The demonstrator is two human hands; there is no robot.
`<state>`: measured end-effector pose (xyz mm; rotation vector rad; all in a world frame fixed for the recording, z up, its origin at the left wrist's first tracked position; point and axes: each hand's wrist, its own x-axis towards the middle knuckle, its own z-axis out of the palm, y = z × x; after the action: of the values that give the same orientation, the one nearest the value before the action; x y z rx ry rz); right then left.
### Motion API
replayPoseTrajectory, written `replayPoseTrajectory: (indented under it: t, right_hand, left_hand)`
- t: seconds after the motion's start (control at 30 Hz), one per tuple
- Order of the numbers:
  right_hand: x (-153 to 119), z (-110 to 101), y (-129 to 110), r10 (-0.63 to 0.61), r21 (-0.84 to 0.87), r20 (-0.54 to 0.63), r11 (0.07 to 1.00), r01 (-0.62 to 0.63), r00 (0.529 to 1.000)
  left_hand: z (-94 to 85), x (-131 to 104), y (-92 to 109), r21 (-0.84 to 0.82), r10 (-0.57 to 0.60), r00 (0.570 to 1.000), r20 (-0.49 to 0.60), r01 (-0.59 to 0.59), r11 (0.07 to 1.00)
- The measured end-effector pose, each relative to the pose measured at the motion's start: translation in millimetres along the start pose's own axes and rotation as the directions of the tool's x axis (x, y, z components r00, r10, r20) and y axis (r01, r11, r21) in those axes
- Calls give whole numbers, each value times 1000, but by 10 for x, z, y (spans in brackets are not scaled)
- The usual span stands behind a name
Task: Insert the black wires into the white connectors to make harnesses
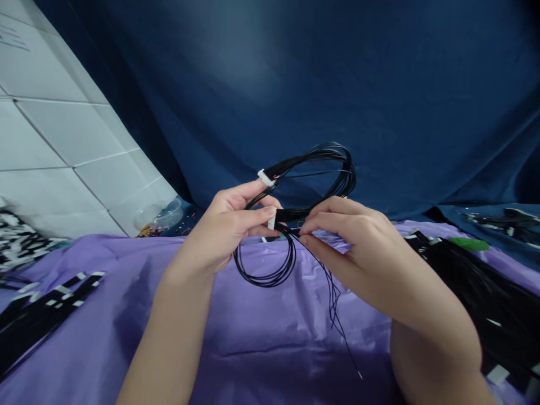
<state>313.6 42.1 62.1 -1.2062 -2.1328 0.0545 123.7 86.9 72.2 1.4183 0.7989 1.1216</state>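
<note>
A blue curtain (270,84) is hanging behind — my left fingers (255,219) are pinching the lower white connector (272,219), my right fingers (327,221) are holding black wires (293,214), seemingly sorting — steadiness is being needed next.

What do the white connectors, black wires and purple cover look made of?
White connectors: probably rigid plastic, fairly matt; crisp, block-like edges.
Black wires: likely plastic-insulated, slight sheen; they bend in smooth loops. Core not clear.
Purple cover: plastic film or coated fabric, can't tell which; soft creases, glossy highlights.
</note>
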Motion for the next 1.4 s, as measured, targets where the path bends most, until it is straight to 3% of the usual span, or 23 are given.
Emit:
replayPoseTrajectory:
  t: [0.37,0.43,0.5,0.57,0.67,0.77,0.83,1.0,1.1,1.2,1.33,1.4]
  right_hand:
    - [12,68,25,-2,-64,0,998,2,1000]
    - [30,80,50,29,-2,-1,1000,-29,1000]
    - [64,74,92,79,178,18,981,-81,997]
    - [110,42,158,118,444,63,886,-134,991]
    - [172,-57,301,143,776,106,607,-172,984]
    - [190,-183,466,185,954,104,259,-151,977]
    - [182,-248,556,248,980,69,167,-112,966]
    - [190,-271,593,352,971,-111,240,25,929]
    - [223,-256,490,428,943,-291,277,182,856]
    - [216,-265,388,435,887,-426,373,272,793]
    - [129,-217,321,295,816,-487,490,307,822]
    - [88,-146,287,214,745,-478,612,264,852]
  left_hand:
    - [13,-14,4,81,3,1000,23,-5,997]
    - [20,-12,0,98,2,1000,21,-4,995]
    - [22,-6,-6,115,9,1000,10,-10,993]
    - [12,4,-13,124,26,1000,-6,-25,992]
    - [-26,23,-22,128,33,999,-4,-32,991]
    - [-72,36,-27,121,14,1000,16,-16,992]
    - [-92,38,-31,106,0,1000,14,-2,994]
    - [-107,34,-41,45,-31,999,11,30,999]
    - [-111,38,-43,36,-45,999,-10,45,998]
    - [-118,43,-44,36,-47,999,-22,48,998]
    - [-122,43,-43,42,-45,999,-4,45,998]
    - [-119,39,-39,64,-30,999,11,29,997]
